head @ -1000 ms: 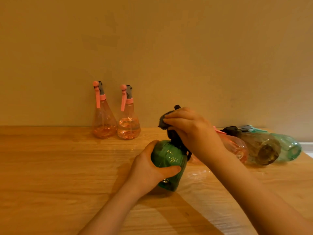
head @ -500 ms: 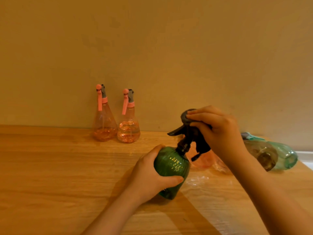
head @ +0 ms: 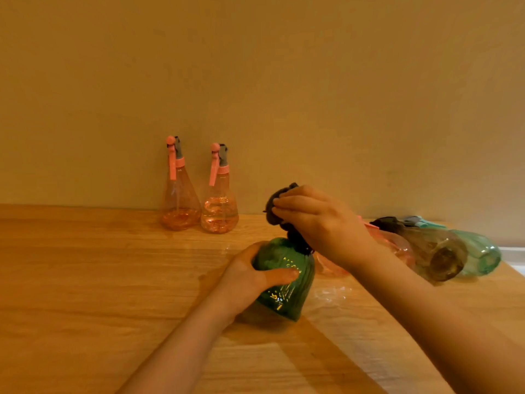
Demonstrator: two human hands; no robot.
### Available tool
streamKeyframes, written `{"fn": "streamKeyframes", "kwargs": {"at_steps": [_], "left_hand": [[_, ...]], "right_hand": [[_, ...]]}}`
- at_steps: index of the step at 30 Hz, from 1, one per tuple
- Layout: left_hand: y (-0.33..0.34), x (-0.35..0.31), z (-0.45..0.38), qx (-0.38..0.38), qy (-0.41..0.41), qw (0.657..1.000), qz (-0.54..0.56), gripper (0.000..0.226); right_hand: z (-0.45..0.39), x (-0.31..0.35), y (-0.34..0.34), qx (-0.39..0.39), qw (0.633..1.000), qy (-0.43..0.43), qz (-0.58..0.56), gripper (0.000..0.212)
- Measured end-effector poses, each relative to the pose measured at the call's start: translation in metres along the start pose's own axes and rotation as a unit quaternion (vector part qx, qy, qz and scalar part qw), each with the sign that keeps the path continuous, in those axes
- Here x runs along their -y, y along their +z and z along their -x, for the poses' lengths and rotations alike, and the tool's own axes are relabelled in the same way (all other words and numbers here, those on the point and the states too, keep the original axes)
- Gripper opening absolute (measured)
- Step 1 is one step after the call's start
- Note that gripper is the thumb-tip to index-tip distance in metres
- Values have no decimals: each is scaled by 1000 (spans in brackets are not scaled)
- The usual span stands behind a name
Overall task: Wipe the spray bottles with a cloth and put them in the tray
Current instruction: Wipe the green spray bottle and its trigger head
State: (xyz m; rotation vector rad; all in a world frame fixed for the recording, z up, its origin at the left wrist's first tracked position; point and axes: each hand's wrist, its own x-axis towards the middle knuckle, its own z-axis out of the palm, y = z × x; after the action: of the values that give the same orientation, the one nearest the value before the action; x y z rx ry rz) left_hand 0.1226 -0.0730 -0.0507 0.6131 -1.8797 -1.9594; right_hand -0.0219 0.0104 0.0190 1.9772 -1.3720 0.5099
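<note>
While the left hand (head: 250,277) wraps around the green bottle (head: 287,282) at centre frame, tilted on the bench (head: 85,280), the right hand (head: 321,226) clamps a dark cloth (head: 277,204) over its spray head, so a hard rub could, I judge, squeeze the trigger or twist the tilted bottle out of the grip and knock it into the bottles lying at right. The trigger is hidden under cloth and fingers, no tray is in view, and the lying pink bottle (head: 397,248) is mostly covered by the right forearm, beside a brown bottle (head: 437,251) and a teal bottle (head: 480,257).
</note>
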Motion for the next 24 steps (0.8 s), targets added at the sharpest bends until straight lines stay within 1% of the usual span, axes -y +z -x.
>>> {"fn": "streamKeyframes", "kwargs": {"at_steps": [1,2,3,6,9,11,13,15,17,19,22,24], "left_hand": [[0,0,0,7,2,1000,1,44],[-1,0,1,15,2,1000,2,46],[-1,0,1,20,0,1000,5,49],[-3,0,0,34,-3,999,16,54],[-2,0,0,42,4,999,5,58],[-2,0,0,42,5,999,1,61],[-2,1,0,40,3,999,2,63],[-2,1,1,41,5,999,2,62],[-3,2,1,40,6,999,4,62],[-4,3,-1,37,9,999,2,72],[-4,4,-2,37,13,999,8,81],[-3,4,-3,42,14,999,7,81]], "right_hand": [[1,-2,4,37,999,-10,3,27],[4,-6,5,58,998,-4,3,30],[8,-10,5,63,998,12,1,31],[19,-20,-2,30,997,71,5,29],[20,-23,-9,-33,992,124,-1,22],[16,-22,-11,-67,985,155,-30,19],[12,-19,-7,-78,978,179,-73,18],[13,-13,-1,-83,963,225,-122,19],[17,-6,3,-92,932,303,-179,23],[28,-3,4,-91,911,354,-190,29],[42,-2,0,-85,899,391,-177,32],[41,0,-7,-120,896,387,-181,36]]}}
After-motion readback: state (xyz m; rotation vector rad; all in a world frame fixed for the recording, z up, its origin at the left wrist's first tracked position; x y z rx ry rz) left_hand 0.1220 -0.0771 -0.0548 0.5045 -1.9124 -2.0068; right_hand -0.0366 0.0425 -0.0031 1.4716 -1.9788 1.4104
